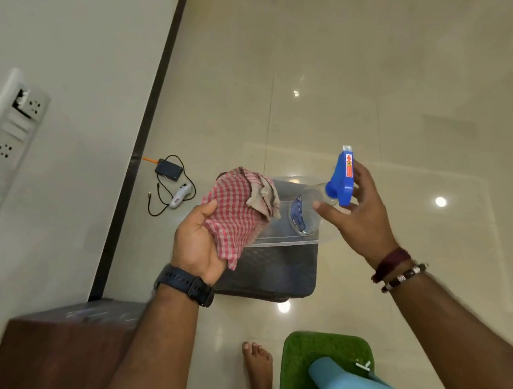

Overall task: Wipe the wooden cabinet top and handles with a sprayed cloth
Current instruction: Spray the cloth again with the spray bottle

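1. The left hand is held palm up above the floor, its thumb and fingers curled round a red-and-white checked cloth; the grip is closed on the cloth, which bunches over the fingers and hangs down past the palm.
2. A dark watch sits on the left wrist.
3. The right hand holds a spray bottle by its neck, just below the blue trigger head; the fingers are loosely spread round the head and the thumb reaches toward the neck, so the grip is on the bottle but not tight.
4. The clear bottle body tilts down and left, its base near the cloth but not touching it.
5. Beaded bands ring the right wrist.
6. Under both hands a dark bin with a clear lid stands on the glossy tiled floor.
7. The wooden cabinet shows at the lower left against the wall, apart from the cloth and bottle.
8. A socket panel is on the wall; a black adapter with cables lies on the floor beside the dark skirting.
9. A bare foot stands beside a green mat.
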